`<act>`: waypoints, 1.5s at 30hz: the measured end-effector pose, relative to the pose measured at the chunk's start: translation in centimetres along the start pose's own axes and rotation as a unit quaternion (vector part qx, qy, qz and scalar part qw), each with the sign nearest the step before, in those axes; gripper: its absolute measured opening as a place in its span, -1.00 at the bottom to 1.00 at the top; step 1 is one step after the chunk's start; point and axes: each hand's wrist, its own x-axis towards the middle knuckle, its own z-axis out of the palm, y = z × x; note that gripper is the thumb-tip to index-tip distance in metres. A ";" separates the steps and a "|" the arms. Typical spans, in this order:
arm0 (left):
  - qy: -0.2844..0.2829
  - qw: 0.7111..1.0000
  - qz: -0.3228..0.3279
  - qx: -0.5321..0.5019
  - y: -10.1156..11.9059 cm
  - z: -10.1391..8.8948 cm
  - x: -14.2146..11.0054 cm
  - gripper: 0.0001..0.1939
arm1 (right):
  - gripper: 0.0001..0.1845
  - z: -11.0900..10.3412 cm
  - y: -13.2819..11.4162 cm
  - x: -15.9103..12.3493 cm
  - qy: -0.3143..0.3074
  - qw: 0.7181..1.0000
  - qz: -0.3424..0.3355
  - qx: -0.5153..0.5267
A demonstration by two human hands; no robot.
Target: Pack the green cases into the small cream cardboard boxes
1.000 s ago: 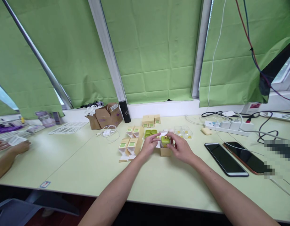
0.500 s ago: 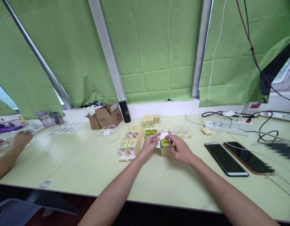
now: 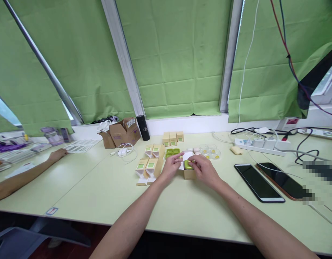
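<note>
In the middle of the table, a small tan cardboard box (image 3: 190, 175) stands with its white-lined flaps spread. A glossy green rounded-square piece (image 3: 187, 165) sits in its top opening. My right hand (image 3: 205, 169) pinches this piece from the right with thumb and fingertips. My left hand (image 3: 171, 167) is at the box's left flap, its index finger stretched and its lower fingers against the flap; its thumb is partly hidden. Left of it stand several open boxes (image 3: 151, 165) with green windows. Behind my hands lie green square trays (image 3: 172, 152) and clear round cups (image 3: 209, 151) with yellow centres.
Several closed small boxes (image 3: 172, 139) stand farther back, near a brown carton (image 3: 125, 133) and a black bottle (image 3: 143, 128). Two phones (image 3: 259, 182) lie to the right, below a cabled power strip (image 3: 263, 144). At the far left, another person's hand (image 3: 58, 154) rests near white sheets.
My right fingers have closed in over the green piece, which sits slightly lower in the box. My left hand stays put. The other person's hand has moved right.
</note>
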 end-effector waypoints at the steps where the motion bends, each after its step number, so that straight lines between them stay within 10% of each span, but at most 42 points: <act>1: -0.002 1.000 -0.002 -0.001 0.1 0.0 0.0 -0.32 | -0.84 0.0 0.0 0.0 0.005 1.000 0.007 0.001; 45: -0.019 1.000 0.002 -0.005 0.0 0.1 -0.2 -0.30 | -0.78 0.9 0.4 0.3 0.022 0.995 0.082 0.043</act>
